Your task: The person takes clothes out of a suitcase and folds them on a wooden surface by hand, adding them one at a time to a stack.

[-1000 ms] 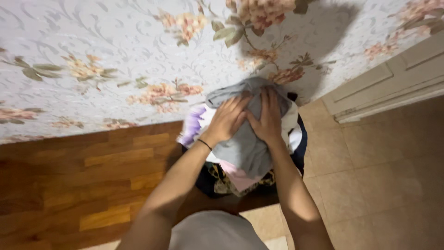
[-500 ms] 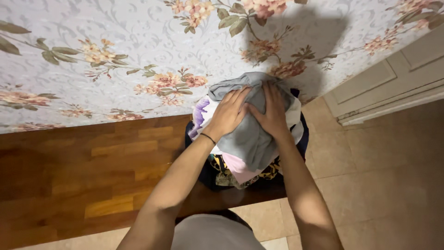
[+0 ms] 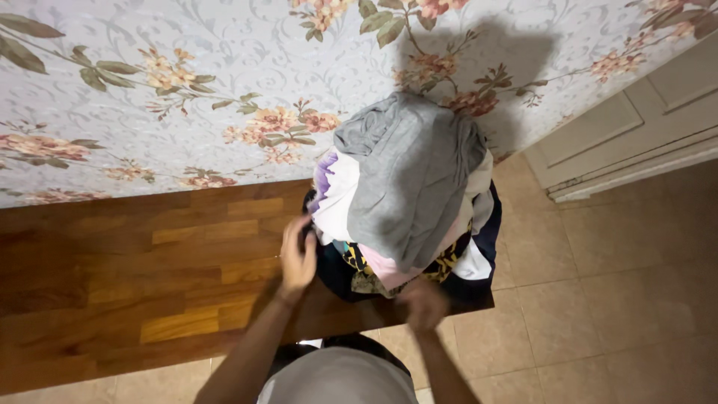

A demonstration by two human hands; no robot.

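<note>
Bare wooden bench [image 3: 149, 262] extends leftward. Left hand [image 3: 298, 258], fingers curled, touches the left side of the clothes pile [image 3: 404, 194] at the bench's right end. Right hand [image 3: 422, 303], blurred, grip indiscernible, sits at the pile's front edge; tiled floor [image 3: 613, 299] beyond.

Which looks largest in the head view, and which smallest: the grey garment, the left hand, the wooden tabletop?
1. Wooden tabletop.
2. Grey garment, on top of the clothes pile; it sits closer to the camera, which may enlarge it.
3. Left hand, at the pile's side.
</note>
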